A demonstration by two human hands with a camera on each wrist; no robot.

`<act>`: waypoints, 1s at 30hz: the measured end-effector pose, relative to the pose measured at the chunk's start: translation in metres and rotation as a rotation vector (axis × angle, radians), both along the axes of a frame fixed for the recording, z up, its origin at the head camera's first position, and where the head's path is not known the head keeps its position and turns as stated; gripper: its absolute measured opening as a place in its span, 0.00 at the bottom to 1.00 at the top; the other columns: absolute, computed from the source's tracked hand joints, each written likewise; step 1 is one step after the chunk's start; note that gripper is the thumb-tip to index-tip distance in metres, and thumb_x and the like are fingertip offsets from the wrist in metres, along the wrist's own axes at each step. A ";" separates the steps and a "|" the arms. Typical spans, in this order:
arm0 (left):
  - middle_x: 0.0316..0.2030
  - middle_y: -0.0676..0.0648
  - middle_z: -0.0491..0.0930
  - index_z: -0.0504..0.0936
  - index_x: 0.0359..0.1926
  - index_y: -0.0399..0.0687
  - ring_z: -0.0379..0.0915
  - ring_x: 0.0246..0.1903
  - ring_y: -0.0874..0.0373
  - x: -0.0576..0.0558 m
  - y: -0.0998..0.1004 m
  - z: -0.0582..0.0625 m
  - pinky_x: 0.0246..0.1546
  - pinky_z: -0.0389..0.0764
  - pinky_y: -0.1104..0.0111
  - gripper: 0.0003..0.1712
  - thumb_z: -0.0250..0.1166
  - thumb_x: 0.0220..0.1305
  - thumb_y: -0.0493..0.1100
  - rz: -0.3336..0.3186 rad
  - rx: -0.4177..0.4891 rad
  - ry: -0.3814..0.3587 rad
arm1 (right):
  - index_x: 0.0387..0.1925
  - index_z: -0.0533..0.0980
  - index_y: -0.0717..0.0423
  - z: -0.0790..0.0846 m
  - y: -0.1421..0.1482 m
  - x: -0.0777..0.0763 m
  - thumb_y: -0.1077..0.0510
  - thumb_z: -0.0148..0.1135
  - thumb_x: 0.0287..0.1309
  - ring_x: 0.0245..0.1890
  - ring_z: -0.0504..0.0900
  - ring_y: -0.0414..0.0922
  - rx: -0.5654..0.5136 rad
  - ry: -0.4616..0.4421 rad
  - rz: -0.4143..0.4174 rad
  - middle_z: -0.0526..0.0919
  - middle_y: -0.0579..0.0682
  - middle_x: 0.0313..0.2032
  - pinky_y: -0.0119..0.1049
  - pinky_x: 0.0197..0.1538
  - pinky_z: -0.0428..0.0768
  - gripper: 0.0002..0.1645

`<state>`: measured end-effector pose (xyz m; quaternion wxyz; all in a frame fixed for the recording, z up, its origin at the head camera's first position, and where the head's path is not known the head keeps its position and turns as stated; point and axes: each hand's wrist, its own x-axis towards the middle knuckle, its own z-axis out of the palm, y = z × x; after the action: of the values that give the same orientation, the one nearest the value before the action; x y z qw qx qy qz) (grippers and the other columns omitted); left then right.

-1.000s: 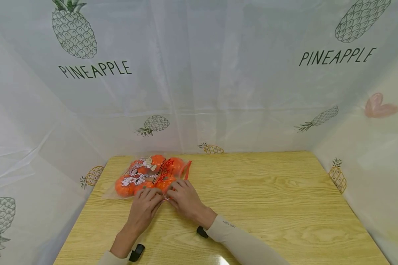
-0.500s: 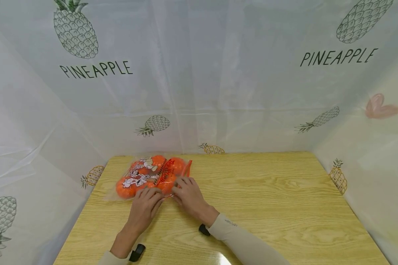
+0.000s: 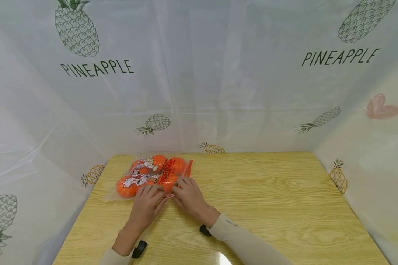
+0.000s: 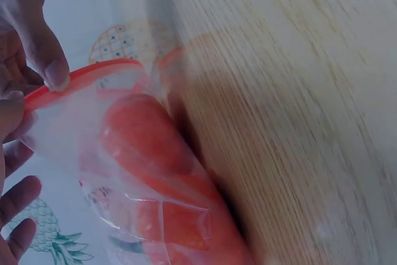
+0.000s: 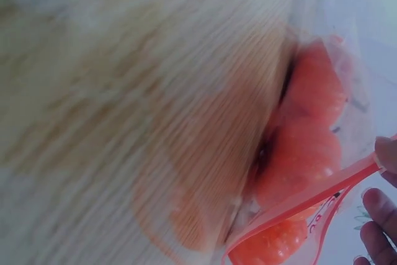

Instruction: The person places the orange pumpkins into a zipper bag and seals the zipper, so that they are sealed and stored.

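A clear zip bag (image 3: 140, 179) with a red-edged mouth and cartoon print lies on its side at the table's back left. Several round orange fruits, like mandarins (image 5: 299, 159), show through the plastic. At the bag's near corner, my left hand (image 3: 146, 206) pinches the mouth. Just to its right, my right hand (image 3: 190, 198) pinches the red zip strip (image 5: 310, 193). In the left wrist view, a thumb presses the red edge (image 4: 93, 74). The right wrist view shows the mouth gaping below the fingers, with a fruit inside.
A wooden table (image 3: 268, 198) extends to the right of the bag. White sheeting (image 3: 205, 84) printed with pineapples encloses its back and sides. The bag's far side lies near the back sheet. Black wrist bands (image 3: 139, 249) sit at both cuffs.
My right hand has shifted slightly right and away along the bag's red edge, widening the gap between my hands. The left hand stays at nearly the same spot.
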<state>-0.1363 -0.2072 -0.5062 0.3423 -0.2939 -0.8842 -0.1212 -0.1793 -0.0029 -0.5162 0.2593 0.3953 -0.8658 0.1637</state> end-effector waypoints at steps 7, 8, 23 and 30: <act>0.40 0.50 0.83 0.83 0.29 0.51 0.78 0.40 0.49 0.000 0.001 0.000 0.44 0.77 0.52 0.32 0.44 0.85 0.59 -0.020 0.023 0.022 | 0.37 0.85 0.42 -0.001 0.000 -0.005 0.49 0.78 0.61 0.56 0.81 0.44 0.004 0.009 0.009 0.83 0.42 0.45 0.40 0.55 0.78 0.07; 0.39 0.50 0.83 0.83 0.29 0.51 0.78 0.40 0.49 0.000 0.001 0.000 0.44 0.77 0.51 0.31 0.45 0.85 0.59 -0.022 0.024 0.028 | 0.37 0.85 0.43 -0.001 0.000 -0.006 0.49 0.78 0.61 0.55 0.81 0.44 0.000 0.013 0.013 0.83 0.42 0.45 0.40 0.54 0.78 0.08; 0.39 0.50 0.84 0.84 0.28 0.52 0.80 0.41 0.48 0.006 -0.001 0.005 0.44 0.76 0.52 0.33 0.44 0.86 0.59 -0.022 0.052 0.101 | 0.38 0.84 0.43 -0.001 0.009 -0.021 0.48 0.75 0.63 0.50 0.81 0.44 0.001 0.041 0.004 0.83 0.42 0.45 0.41 0.55 0.78 0.08; 0.40 0.49 0.84 0.85 0.29 0.51 0.79 0.41 0.48 0.006 -0.006 0.005 0.46 0.76 0.51 0.30 0.48 0.85 0.56 -0.039 0.067 0.108 | 0.41 0.85 0.45 -0.001 0.017 -0.029 0.51 0.77 0.61 0.50 0.80 0.45 -0.021 0.008 0.001 0.83 0.43 0.45 0.44 0.57 0.78 0.09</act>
<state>-0.1304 -0.2129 -0.5009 0.3969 -0.3055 -0.8539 -0.1413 -0.2079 0.0136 -0.5177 0.2668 0.3937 -0.8627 0.1716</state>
